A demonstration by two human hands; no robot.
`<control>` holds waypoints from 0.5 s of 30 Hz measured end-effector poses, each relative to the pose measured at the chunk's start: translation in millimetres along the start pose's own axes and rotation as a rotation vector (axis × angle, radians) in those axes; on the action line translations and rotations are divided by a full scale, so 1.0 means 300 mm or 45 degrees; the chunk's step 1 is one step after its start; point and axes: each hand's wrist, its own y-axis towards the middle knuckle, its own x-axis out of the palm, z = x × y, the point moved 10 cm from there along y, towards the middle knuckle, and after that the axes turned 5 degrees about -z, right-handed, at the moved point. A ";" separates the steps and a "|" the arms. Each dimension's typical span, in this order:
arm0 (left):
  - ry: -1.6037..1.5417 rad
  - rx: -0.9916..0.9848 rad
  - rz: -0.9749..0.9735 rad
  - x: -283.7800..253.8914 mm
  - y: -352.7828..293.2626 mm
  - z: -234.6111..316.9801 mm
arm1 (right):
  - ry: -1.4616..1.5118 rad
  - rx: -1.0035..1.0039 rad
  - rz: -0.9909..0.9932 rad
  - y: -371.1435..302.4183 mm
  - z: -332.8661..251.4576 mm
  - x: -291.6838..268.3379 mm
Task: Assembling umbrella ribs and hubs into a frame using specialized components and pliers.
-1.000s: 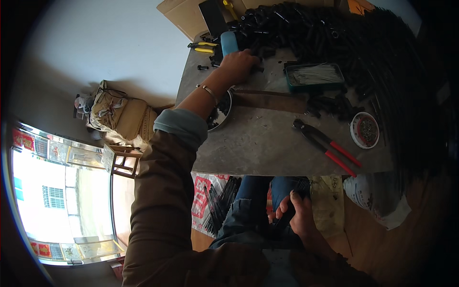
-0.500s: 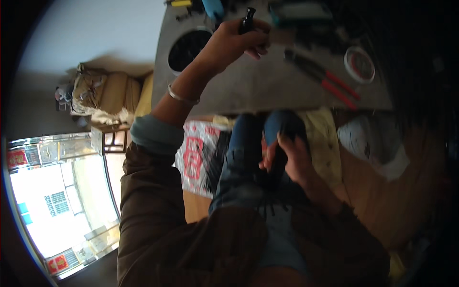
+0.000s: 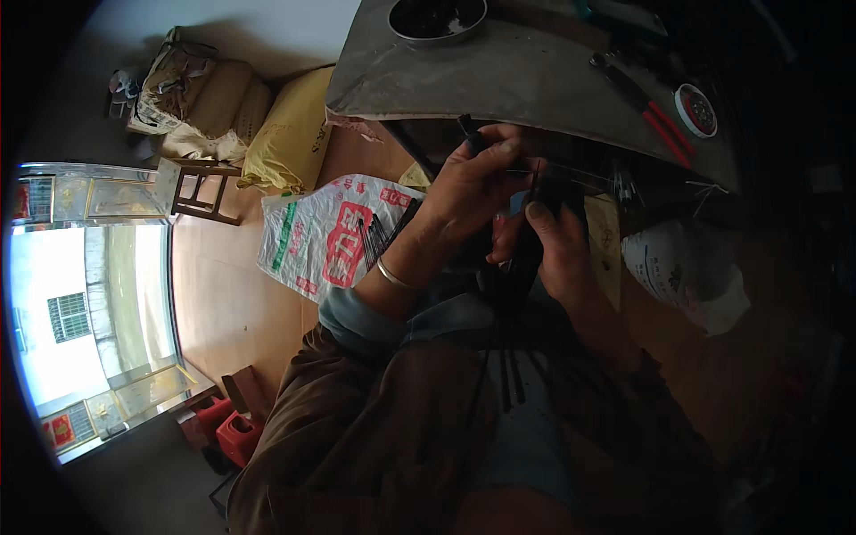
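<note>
Cylinder [image 3: 468, 127], one, short and black, sits clasped in the left grip [image 3: 468, 181]; the right grip [image 3: 562, 250], just beside it, seems to clasp several thin black rods [image 3: 506, 379], too shadowed to count. Beyond both grips, the surface [image 3: 526, 85] bears one bowl [image 3: 437, 39] to the left, one red-handled cutter [image 3: 664, 137] and one round dish [image 3: 679, 107] to the right.

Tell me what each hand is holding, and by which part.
Left hand: a short black piece, by its lower part, the top end protruding. Right hand: a bundle of thin dark rods, apparently partway along; shadow hides the exact grip.
</note>
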 end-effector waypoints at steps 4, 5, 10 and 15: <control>-0.081 -0.047 0.005 0.011 -0.018 -0.001 | -0.055 -0.082 0.016 -0.008 -0.018 0.035; -0.087 -0.045 -0.001 0.010 -0.016 -0.005 | -0.060 -0.075 0.020 -0.009 -0.017 0.039; -0.036 0.012 0.009 0.009 -0.002 0.002 | -0.061 -0.090 -0.003 -0.001 -0.013 0.038; -0.041 0.007 0.029 0.007 -0.001 0.009 | -0.086 -0.076 0.039 -0.002 -0.025 0.047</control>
